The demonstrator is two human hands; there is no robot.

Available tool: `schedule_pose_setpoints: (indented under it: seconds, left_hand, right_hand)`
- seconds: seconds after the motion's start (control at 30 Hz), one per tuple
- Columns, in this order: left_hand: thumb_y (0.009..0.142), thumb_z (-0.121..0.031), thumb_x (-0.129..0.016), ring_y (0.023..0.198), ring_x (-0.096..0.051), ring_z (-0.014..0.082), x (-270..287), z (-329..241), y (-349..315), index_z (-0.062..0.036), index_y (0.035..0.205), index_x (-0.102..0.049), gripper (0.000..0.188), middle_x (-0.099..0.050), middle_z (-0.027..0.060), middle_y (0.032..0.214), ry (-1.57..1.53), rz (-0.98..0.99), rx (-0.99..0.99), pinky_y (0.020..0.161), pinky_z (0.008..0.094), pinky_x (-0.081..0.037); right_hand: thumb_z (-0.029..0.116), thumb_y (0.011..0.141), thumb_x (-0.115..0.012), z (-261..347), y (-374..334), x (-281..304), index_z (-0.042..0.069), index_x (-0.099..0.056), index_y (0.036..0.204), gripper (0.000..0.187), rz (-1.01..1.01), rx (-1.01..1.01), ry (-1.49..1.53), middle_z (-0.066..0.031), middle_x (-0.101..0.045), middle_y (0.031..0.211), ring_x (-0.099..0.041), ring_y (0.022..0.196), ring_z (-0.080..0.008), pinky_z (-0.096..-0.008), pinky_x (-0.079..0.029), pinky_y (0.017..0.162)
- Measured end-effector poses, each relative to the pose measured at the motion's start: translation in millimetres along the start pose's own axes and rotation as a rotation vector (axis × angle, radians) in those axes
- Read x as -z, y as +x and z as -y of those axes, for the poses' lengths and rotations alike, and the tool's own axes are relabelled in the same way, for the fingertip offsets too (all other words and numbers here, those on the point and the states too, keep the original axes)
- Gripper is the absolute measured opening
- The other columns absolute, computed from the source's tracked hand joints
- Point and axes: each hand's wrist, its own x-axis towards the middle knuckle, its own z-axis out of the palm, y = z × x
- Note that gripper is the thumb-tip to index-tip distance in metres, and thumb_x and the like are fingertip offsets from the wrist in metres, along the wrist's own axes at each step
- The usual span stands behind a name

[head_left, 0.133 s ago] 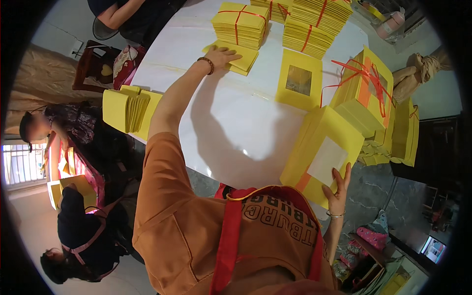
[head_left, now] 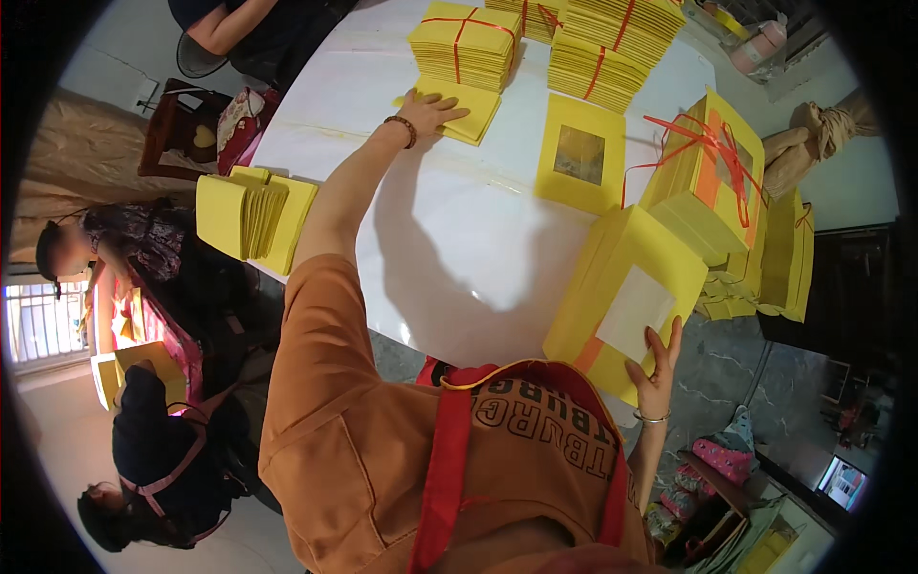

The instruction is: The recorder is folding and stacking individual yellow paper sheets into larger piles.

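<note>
Head view: left hand (head_left: 435, 113) lay on flat yellow card (head_left: 480, 126), fingers spread, partly hiding it; card sat on the table (head_left: 469, 230) beside a tied stack (head_left: 464, 48). Right hand (head_left: 658, 371) touched a yellow box (head_left: 595, 287), fingers apart; grip couldn't be told. Rear stack (head_left: 524, 11) cut off above.

Flat yellow card (head_left: 483, 117) on white table (head_left: 516, 239); yellow box (head_left: 595, 282), white panel (head_left: 633, 311) on top, at table's right edge.
</note>
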Motion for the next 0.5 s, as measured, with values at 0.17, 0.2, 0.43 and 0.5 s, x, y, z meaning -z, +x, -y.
schedule_pose_setpoints:
  seconds: [0.17, 0.2, 0.43, 0.5]
  left_hand:
    - [0.080, -0.024, -0.053, 0.132, -0.019, 0.0266, -14, -10, -4, -0.0337, 0.138, -0.021, 0.067, -0.018, 0.0012, 0.146, -0.167, 0.041, 0.113, 0.102, 0.0556, -0.017]
    - [0.080, -0.031, -0.052, 0.135, -0.013, 0.0282, -11, -14, -2, -0.0343, 0.139, -0.019, 0.068, -0.012, 0.0028, 0.148, -0.190, 0.087, 0.151, 0.104, 0.0559, -0.014]
    - [0.075, -0.066, -0.042, 0.136, 0.002, 0.0273, -8, -15, -1, -0.0341, 0.140, -0.012, 0.078, -0.003, 0.0032, 0.149, -0.549, 0.216, 0.214, 0.106, 0.0531, -0.001]
    - [0.076, -0.068, -0.039, 0.136, 0.000, 0.0276, -14, -21, -4, -0.0343, 0.140, -0.013, 0.077, -0.004, 0.0039, 0.148, -0.403, 0.156, 0.216, 0.105, 0.0546, -0.002]
  right_hand:
    - [-0.004, 0.066, -0.064, 3, 2, -1, 0.000, -0.052, 0.118, 0.054, 0.011, -0.020, -0.003, -0.0132, -0.011, 0.146, -0.030, 0.128, -0.0264, -0.0352, -0.034, 0.099]
    - [-0.004, 0.066, -0.064, 2, 2, 0, 0.001, -0.052, 0.118, 0.054, 0.006, -0.008, 0.012, -0.0131, -0.011, 0.146, -0.029, 0.128, -0.0263, -0.0352, -0.034, 0.099]
    - [-0.001, 0.067, -0.064, -1, 2, 0, 0.002, -0.052, 0.118, 0.053, 0.010, 0.017, -0.063, -0.0131, -0.010, 0.146, -0.029, 0.128, -0.0260, -0.0351, -0.034, 0.099]
    - [0.000, 0.068, -0.064, -1, 2, 0, 0.002, -0.052, 0.119, 0.052, 0.014, 0.017, -0.067, -0.0131, -0.010, 0.146, -0.028, 0.128, -0.0262, -0.0351, -0.033, 0.099]
